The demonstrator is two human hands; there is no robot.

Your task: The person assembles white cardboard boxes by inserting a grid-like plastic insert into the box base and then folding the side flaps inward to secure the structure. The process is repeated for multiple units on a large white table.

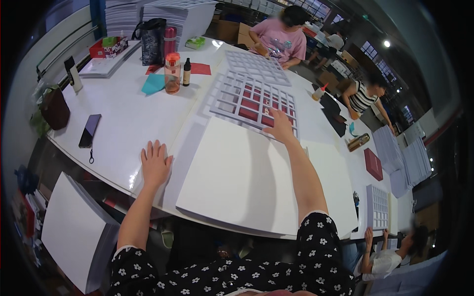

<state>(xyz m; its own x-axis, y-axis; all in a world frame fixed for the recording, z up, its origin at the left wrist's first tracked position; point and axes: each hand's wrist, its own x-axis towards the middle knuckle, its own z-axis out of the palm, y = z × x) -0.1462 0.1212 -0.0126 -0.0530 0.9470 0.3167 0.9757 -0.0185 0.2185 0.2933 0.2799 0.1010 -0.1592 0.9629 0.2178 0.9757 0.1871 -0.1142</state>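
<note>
White grid insert (pixel 254 96) lies under right hand (pixel 280 127) (fingertips seemingly touching).

Head-worn fisheye, down over table (pixel 123 123)

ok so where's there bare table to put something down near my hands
Bare table lies between the black phone, the orange bottle and your left hand. The large white board under your right arm is also bare. It is crowded beyond your right hand, where the white grid sits over red pieces.
</note>
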